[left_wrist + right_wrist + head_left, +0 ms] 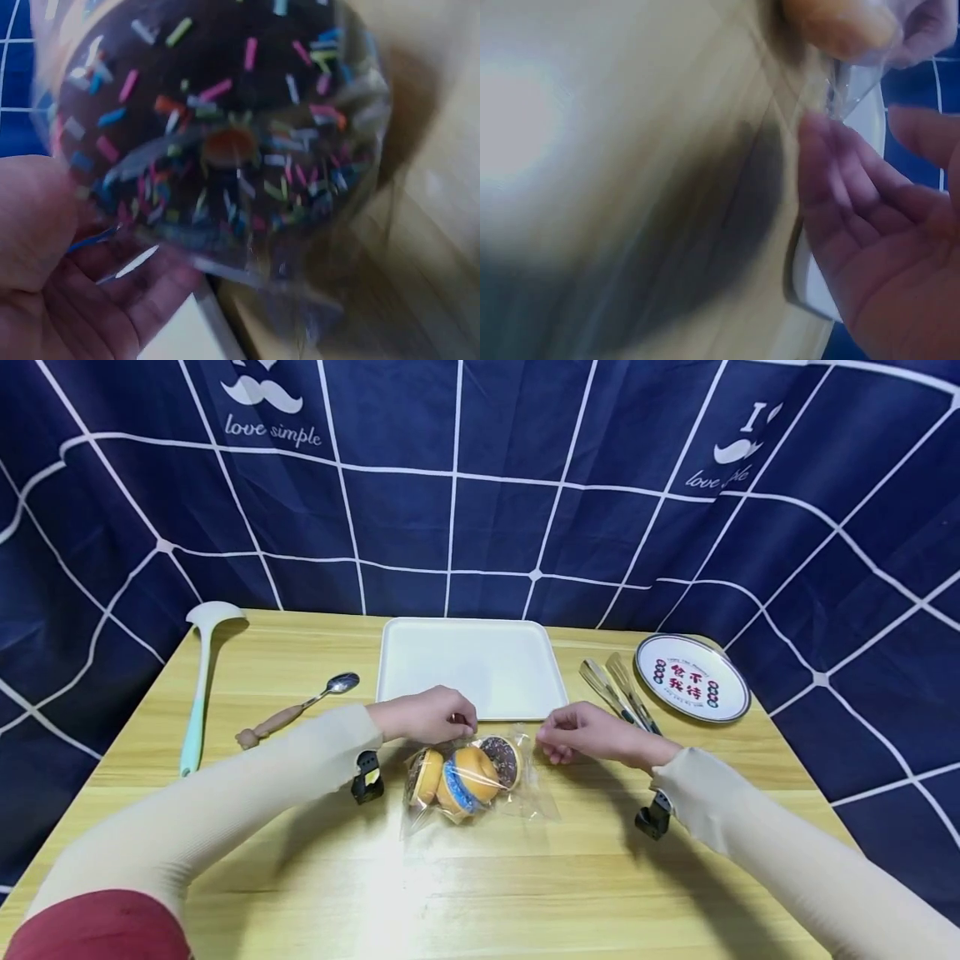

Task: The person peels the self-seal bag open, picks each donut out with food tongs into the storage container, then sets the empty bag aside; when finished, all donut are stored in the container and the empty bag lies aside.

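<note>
A clear plastic bag (532, 802) of toy donuts lies on the table between the two hands. Inside it are a blue-iced donut (459, 787) and chocolate ones, one of which shows coloured sprinkles (247, 67) in the left wrist view. My left hand (429, 713) pinches the bag's far edge, its thumb in front and fingers behind the film. To the right of the bag, my right hand (592, 732) has its thumb apart from loosely bent fingers (821, 180). Those fingertips are close to the film but grip nothing.
Just beyond the hands lies a white tray (468, 664). On the left are a ladle (199, 693) and a wooden-handled spoon (288, 714). Metal tongs (618, 693) and an oval plate with red lettering (693, 678) occupy the right. A blue checked curtain (405, 518) hangs behind.
</note>
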{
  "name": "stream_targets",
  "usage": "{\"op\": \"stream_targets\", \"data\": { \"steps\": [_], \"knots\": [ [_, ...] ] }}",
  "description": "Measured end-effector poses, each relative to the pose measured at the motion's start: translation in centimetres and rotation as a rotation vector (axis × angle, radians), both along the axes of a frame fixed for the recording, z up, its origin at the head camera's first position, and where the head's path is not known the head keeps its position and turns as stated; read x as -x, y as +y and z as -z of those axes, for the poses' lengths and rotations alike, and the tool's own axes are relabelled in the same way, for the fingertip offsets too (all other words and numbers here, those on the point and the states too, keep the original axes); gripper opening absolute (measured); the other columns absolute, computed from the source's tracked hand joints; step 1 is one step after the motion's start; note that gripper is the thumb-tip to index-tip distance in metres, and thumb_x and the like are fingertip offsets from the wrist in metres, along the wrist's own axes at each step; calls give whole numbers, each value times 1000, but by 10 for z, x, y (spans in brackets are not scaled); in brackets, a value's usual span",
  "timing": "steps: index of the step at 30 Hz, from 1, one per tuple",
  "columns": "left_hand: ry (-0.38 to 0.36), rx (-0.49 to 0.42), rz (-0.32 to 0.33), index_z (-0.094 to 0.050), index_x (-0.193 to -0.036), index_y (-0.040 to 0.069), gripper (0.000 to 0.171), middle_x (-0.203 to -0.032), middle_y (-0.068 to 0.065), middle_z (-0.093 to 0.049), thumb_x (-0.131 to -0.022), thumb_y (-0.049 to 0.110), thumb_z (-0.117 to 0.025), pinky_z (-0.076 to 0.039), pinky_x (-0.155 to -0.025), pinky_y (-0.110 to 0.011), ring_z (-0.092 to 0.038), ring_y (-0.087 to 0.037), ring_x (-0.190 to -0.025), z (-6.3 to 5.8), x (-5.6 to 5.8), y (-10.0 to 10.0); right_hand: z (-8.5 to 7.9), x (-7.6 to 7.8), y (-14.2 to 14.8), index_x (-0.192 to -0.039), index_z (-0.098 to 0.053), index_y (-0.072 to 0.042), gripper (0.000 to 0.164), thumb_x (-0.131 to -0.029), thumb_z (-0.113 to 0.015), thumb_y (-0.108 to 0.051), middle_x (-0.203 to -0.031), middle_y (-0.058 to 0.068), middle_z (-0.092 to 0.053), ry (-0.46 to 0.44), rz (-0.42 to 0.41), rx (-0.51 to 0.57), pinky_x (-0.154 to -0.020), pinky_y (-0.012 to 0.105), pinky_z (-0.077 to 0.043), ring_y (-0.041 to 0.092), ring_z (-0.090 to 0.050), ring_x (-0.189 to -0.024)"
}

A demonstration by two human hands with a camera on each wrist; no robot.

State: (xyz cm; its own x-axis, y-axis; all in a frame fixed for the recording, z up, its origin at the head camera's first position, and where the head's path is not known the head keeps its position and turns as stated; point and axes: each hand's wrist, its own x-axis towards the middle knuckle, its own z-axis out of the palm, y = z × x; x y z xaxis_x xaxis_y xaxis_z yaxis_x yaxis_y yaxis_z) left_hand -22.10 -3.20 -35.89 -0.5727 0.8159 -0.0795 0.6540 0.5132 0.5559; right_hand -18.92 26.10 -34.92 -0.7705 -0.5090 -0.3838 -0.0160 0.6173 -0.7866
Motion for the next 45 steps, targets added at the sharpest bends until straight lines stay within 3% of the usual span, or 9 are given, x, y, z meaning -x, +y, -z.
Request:
{"op": "stream_targets", "data": {
  "steps": [5, 9, 15, 22, 27, 32, 40, 45],
  "knots": [
    [-30, 124, 25, -75, -102, 3, 17, -91, -7, -73, -103, 10, -59, -52, -81, -25, -59, -12, -80, -1, 3, 13, 6, 12, -18, -108, -67, 6, 19, -104, -62, -11, -94, 21, -71, 165, 30, -27, -69, 33, -62, 21, -68, -78],
    [-39, 157, 21, -73, -108, 1, 17, -100, -10, -75, -103, 8, -58, -54, -88, -29, -64, -16, -89, -3, 5, 18, 11, 17, -30, -104, -66, 5, 12, -102, -64, -7, -90, 15, -68, 255, 2, -62, -60, 31, -58, 19, -65, -71],
    [-74, 175, 9, -73, -110, 2, 18, -107, -11, -76, -101, 7, -58, -55, -96, -31, -67, -19, -98, -2, 6, 20, 17, 18, -38, -98, -67, 2, 7, -100, -66, -4, -83, 11, -69, 286, -59, -59, -58, 23, -52, 14, -60, -67],
    [-88, 148, -1, -73, -105, 4, 21, -94, -5, -71, -106, 13, -55, -52, -90, -29, -61, -13, -87, -3, 7, 24, 18, 17, -37, -93, -64, 0, 8, -101, -62, -1, -78, 4, -67, 369, -103, 19, -61, 24, -52, 7, -59, -68],
    [-121, 124, 22, -73, -104, 4, 22, -85, 0, -64, -107, 14, -54, -49, -83, -23, -56, -9, -79, -2, 8, 25, 15, 16, -38, -98, -65, 0, 8, -103, -61, -4, -84, 7, -67, 354, -83, 15, -65, 26, -56, 8, -59, -71],
    [-168, 90, 21, -71, -93, 6, 19, -77, 3, -61, -105, 11, -57, -48, -78, -19, -54, -7, -72, 0, 8, 24, 13, 16, -39, -100, -65, 2, 9, -103, -62, -6, -86, 10, -67, 363, -79, 14, -63, 22, -52, 10, -57, -71],
    [-208, 71, -11, -70, -93, 4, 16, -78, 2, -64, -104, 9, -58, -48, -76, -17, -55, -5, -71, 3, 5, 22, 11, 17, -40, -105, -69, -5, 6, -100, -68, -8, -92, 8, -70, 413, -123, -12, -73, 23, -53, 13, -63, -84],
    [-209, 62, -9, -69, -94, 5, 17, -79, 1, -66, -105, 9, -56, -48, -75, -17, -57, -6, -71, 2, 3, 21, 8, 16, -43, -98, -71, -8, 3, -100, -69, -10, -90, 3, -70, 473, -134, -33, -73, 25, -51, 12, -61, -83]
  ]
}}
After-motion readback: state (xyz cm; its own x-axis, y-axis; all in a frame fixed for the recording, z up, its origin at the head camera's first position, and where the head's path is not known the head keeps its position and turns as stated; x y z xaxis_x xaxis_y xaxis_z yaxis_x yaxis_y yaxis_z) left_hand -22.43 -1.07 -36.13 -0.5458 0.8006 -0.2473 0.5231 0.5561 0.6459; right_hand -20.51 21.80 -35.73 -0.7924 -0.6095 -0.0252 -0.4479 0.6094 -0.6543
